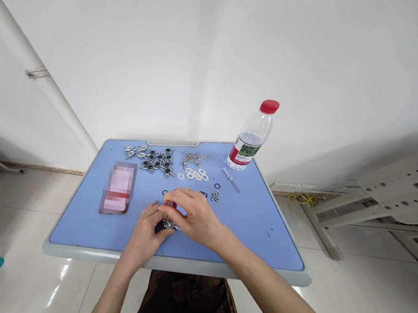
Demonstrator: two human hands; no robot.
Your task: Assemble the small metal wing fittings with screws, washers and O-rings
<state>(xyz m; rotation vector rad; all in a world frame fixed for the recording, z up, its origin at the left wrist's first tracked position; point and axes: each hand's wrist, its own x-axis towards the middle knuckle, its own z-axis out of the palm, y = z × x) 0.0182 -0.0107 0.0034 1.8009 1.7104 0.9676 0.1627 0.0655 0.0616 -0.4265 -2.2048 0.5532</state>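
Note:
My left hand (147, 229) is closed around a small metal fitting (170, 225) near the front middle of the table. My right hand (196, 217) pinches the red handle of a small screwdriver-like tool (170, 204) from above. Its thin shaft points down at the fitting, and its tip is too hidden to make out. Just beyond the hands lie a few dark rubber rings (203, 195), partly covered by my fingers. A cluster of small shiny metal pieces (215, 196) sits to their right, with one more dark ring (217, 186) behind it.
Black-topped metal fittings (160, 160), bare silver fittings (137, 151), screws (194, 159) and white oval gaskets (196, 174) lie at the back of the blue table (79, 226). A phone (119, 188) lies left; a slim metal tool (232, 180) and water bottle (249, 141) are right.

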